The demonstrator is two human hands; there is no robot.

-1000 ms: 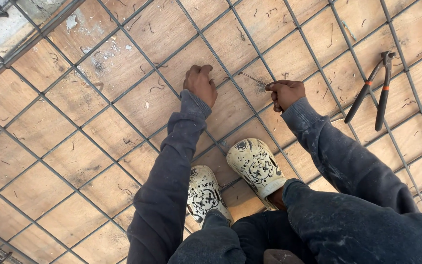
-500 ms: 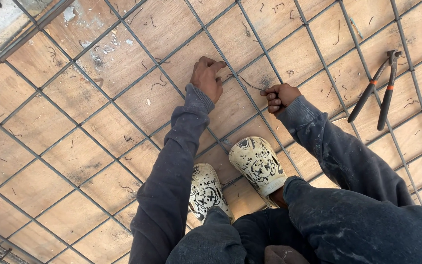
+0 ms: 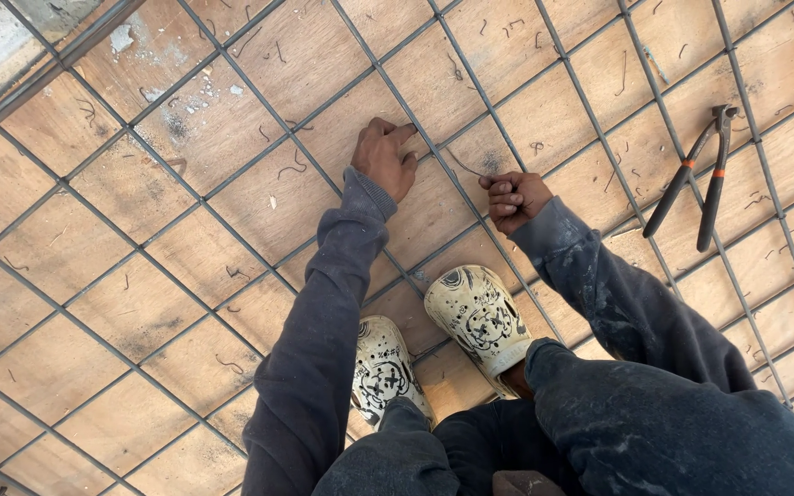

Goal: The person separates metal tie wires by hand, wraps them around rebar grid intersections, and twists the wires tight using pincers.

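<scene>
Floor: plywood sheets (image 3: 186, 266) with a steel rebar grid (image 3: 232, 239) laid over them, little wire offcuts scattered all over
Where I am: crouched right on the grid, both cream printed shoes (image 3: 475, 312) planted on the bars
Left hand (image 3: 385, 158): curled down on a bar crossing, fingertips pressed to the bars, pretty sure I'm pinching the wire end there but it's too small to see properly
Right hand (image 3: 516, 197): closed in a fist around the other end of the tie wire
Tie wire (image 3: 466, 165): thin piece running between my two hands, just above the crossing, slanting up toward my left
Pliers (image 3: 696, 174): black with orange bands, lying on the grid off to my right, well apart from either hand, handles spread
Sleeves: dark grey, dusty, both arms stretched forward
</scene>
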